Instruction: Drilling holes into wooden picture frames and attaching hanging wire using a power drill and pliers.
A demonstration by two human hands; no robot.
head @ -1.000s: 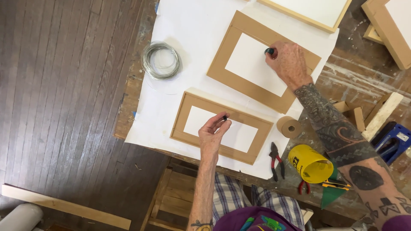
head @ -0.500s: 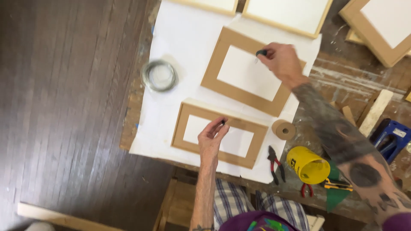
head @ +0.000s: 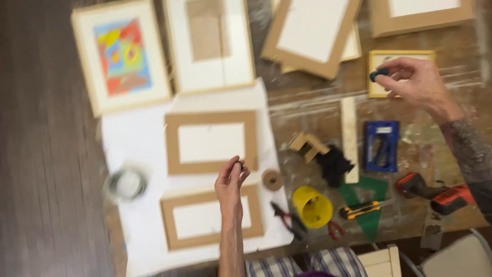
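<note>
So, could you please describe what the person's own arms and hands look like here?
Both are bare, with no gloves or sleeves in view. The left hand tops a slim, unmarked forearm. The right hand leads to a right forearm covered in dense dark tattoo work; the blur hides the pattern. No rings or watch can be made out.

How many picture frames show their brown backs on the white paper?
2. One brown-backed frame lies in the middle of the white paper; a second frame lies nearer the person, partly under the left hand.
</note>
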